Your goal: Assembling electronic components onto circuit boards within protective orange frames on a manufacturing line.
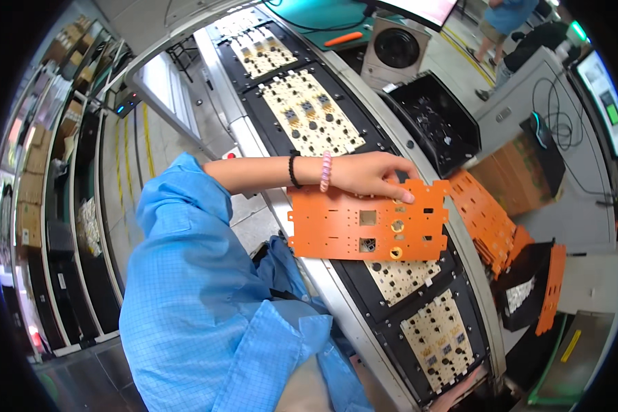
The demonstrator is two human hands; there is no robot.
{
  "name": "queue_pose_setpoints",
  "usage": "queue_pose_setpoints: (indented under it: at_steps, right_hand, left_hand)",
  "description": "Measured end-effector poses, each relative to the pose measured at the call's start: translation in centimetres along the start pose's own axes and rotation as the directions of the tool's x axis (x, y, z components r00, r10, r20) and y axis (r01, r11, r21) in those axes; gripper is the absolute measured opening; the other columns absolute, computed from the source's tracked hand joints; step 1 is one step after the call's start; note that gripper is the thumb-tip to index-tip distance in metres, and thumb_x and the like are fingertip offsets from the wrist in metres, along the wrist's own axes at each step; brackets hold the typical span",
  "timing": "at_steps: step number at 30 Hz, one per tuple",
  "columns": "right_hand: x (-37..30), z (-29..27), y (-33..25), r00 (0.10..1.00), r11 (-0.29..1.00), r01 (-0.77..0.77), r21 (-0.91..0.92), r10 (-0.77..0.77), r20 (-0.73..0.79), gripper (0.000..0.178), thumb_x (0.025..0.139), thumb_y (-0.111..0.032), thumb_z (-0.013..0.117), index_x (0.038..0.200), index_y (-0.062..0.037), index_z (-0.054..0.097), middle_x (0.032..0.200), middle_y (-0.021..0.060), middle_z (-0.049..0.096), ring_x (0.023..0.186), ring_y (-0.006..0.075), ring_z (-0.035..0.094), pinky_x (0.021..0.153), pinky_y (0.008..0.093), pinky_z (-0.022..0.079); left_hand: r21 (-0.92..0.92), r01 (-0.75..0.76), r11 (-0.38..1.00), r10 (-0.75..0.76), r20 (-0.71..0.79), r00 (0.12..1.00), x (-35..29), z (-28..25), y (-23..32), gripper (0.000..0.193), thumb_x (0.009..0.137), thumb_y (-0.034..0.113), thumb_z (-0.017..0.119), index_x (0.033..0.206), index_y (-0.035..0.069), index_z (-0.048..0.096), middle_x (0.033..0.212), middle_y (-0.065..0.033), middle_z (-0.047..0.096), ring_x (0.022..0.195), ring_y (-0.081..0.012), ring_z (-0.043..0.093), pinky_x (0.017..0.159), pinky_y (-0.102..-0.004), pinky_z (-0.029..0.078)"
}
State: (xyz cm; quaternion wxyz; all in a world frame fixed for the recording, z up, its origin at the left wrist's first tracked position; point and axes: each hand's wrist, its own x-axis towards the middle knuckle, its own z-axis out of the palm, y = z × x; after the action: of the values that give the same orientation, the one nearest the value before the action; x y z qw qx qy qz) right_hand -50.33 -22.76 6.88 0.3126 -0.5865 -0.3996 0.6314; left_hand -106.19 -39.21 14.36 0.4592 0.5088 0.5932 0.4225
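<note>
Left hand [364, 174] closed on an orange panel [326, 230] over the conveyor line

From my remote seat, I see the left arm reach across in a blue sleeve [185, 275], with a black bracelet [293, 169] and a pink one [325, 172] at the wrist. The left fingers are curled over the panel's far edge near its right end, the thumb pressing on its upper face. The panel spans the conveyor line's black trays [353, 285], its left end overlapping the metal rail [340, 295]; I can't tell whether it touches what lies beneath. Cream circuit boards [309, 113] fill the trays above and below it.

Of the right hand [456, 395] I get just a sliver at the lower edge, beside the line's near end, so I cannot tell how its fingers stand.

To the right I have a black bin [463, 154] and a pile of more orange panels [484, 216]. An orange-handled tool [343, 39] rests near a boxy unit with a round black front [397, 48].
</note>
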Motion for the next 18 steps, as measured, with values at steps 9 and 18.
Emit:
queue_pose_setpoints:
  at_steps: [9, 18]
  right_hand:
    - [1.4, -2.6, 2.0, 0.994, 0.998, -0.067, -0.006, 0.066, -0.090, 0.072, 0.106, -0.057, 0.033, 0.153, -0.0027, 0.040, 0.151, 0.0159, 0.050, 0.133, 0.0340, 0.055, 0.107, 0.0483, 0.050]
    - [3.2, -2.4, 5.3, 0.953, 0.941, -0.132, 0.311, 0.034, 0.301, 0.061, 0.108, -0.048, 0.035, 0.145, -0.0012, 0.050, 0.141, 0.0146, 0.060, 0.125, 0.0300, 0.062, 0.107, 0.0447, 0.051]
  left_hand:
    - [-0.018, 0.029, 0.999, -0.029, -0.031, 0.999, -0.8, 2.3, 0.9, 0.043, 0.098, 0.042, 0.070, 0.127, 0.010, 0.063, 0.073, 0.0040, 0.066, 0.056, 0.0011, 0.050, 0.048, -0.0201, 0.039]
    - [0.049, 0.096, 0.994, -0.089, -0.117, 0.989, -0.5, 8.1, 0.5, 0.038, 0.099, 0.031, 0.071, 0.128, 0.010, 0.061, 0.073, 0.0049, 0.062, 0.061, 0.0005, 0.048, 0.052, -0.0205, 0.036]
